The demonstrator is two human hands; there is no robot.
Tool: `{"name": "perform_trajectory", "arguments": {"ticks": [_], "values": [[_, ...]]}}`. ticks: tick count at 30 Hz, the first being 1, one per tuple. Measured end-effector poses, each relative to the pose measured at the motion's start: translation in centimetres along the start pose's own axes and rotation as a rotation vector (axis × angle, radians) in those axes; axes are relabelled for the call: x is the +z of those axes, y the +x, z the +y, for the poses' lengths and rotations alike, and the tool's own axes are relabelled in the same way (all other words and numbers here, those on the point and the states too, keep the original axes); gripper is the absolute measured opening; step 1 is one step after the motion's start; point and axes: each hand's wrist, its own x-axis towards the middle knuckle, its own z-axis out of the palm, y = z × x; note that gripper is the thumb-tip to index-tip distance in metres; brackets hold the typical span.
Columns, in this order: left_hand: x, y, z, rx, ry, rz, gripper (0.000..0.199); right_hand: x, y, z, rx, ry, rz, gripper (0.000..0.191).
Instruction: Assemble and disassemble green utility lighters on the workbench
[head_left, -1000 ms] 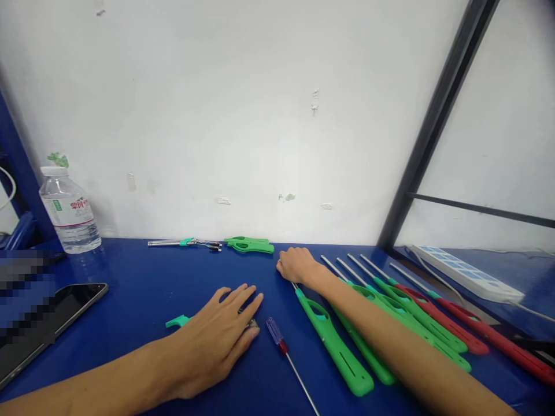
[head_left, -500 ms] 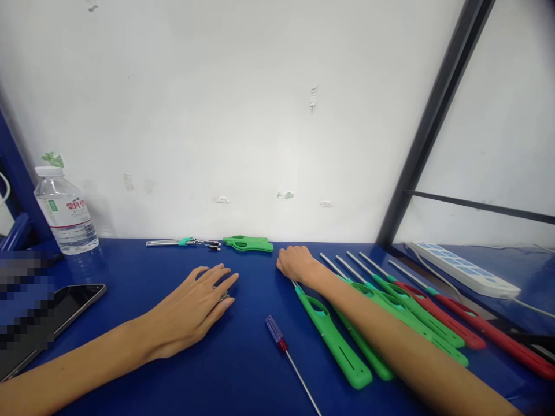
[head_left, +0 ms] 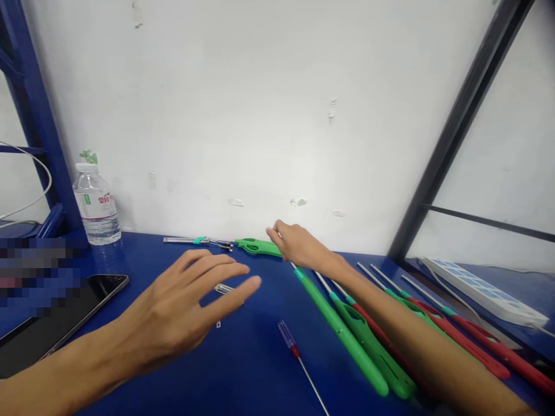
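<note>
My left hand (head_left: 191,306) hovers over the blue table with its fingers apart and nothing held. Under its fingertips lie a small clear-and-metal piece (head_left: 223,288) and a tiny metal bit (head_left: 218,324), both partly covered. My right hand (head_left: 301,245) is closed around the metal rod of a green stick lighter (head_left: 340,330), which is turned on its narrow edge. Beside it rest another green lighter (head_left: 368,345) and several red and green ones, partly behind my right forearm. Between my hands is a screwdriver (head_left: 287,336) with a purple and red handle.
Along the wall lie a green lighter shell (head_left: 258,247) and a metal rod with wires (head_left: 186,240). A water bottle (head_left: 97,211) and a phone (head_left: 82,312) are on the left. At the right sits a white power strip (head_left: 481,289).
My left hand has lifted and come nearer, uncovering the small parts beneath. My right hand has risen slightly; the green lighter has turned from its flat side onto its edge. The view has shifted left.
</note>
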Motion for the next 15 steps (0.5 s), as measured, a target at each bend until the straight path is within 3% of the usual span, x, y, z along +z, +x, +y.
{"name": "perform_trajectory", "arguments": {"ticks": [2,5,8,11,15], "values": [[-0.1,0.8,1.2,0.055,-0.006,0.037,0.061,-0.8,-0.5,-3.3,-0.119,0.088,-0.010,0.031],[-0.6,1.5,2.0,0.124,0.004,0.100,0.051,-1.5,-1.5,-8.0,-0.312,0.207,-0.055,0.038],[-2.2,1.9,1.9,0.182,0.020,0.081,0.040,-1.8,-2.2,-11.0,-0.452,0.313,-0.143,0.044],[-4.3,1.7,1.8,0.184,0.052,-0.037,0.047,-1.6,-2.2,-11.5,-0.506,0.302,-0.176,0.045],[-5.0,-1.7,2.6,0.042,0.186,-0.140,0.066,-0.7,-3.3,-8.8,-0.379,0.064,-0.119,0.056]]}}
